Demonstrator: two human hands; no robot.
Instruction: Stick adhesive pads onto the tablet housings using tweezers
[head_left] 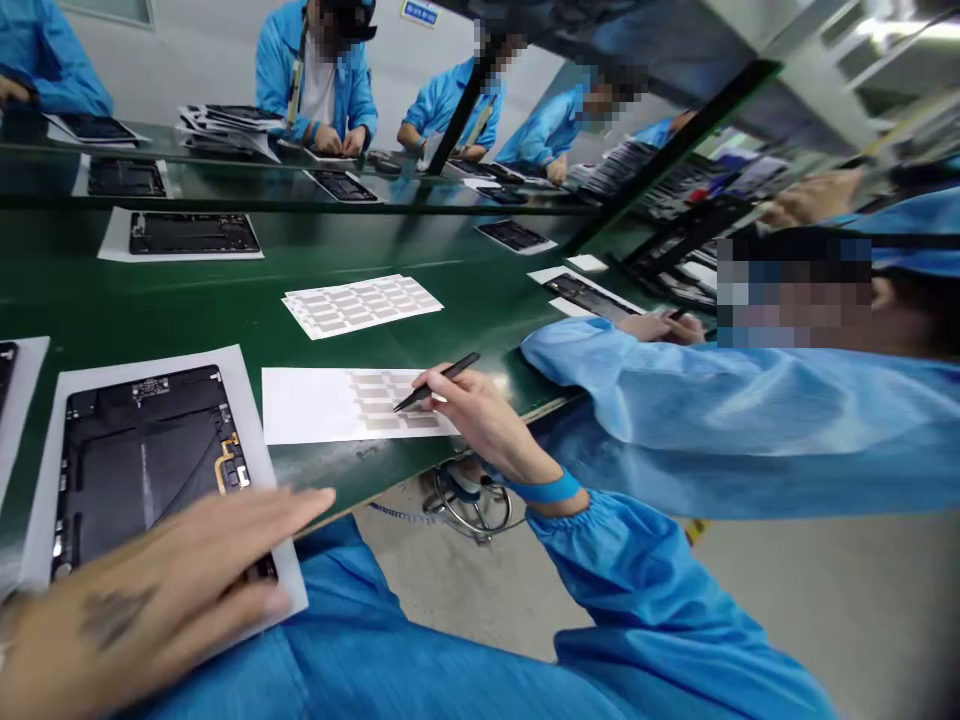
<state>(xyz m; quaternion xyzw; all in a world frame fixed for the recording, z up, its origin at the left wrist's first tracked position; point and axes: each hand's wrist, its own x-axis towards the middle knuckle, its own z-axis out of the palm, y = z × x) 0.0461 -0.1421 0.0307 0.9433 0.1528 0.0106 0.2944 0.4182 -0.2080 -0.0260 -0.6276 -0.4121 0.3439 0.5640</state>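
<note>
One left hand (161, 585), palm down, fingers spread loose over tablet housing (120, 470); one right hand (476, 405), pinching black tweezers (460, 367) over label sheet (356, 405).

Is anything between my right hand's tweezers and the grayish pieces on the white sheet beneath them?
Nothing visible: the right hand holds the black tweezers, tips over the grayish pieces on the white sheet; whether they touch is unclear.

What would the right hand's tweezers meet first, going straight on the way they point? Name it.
The white sheet of tan labels, right at the tips of the tweezers in the right hand; whether they already touch, the view leaves unclear.
</note>
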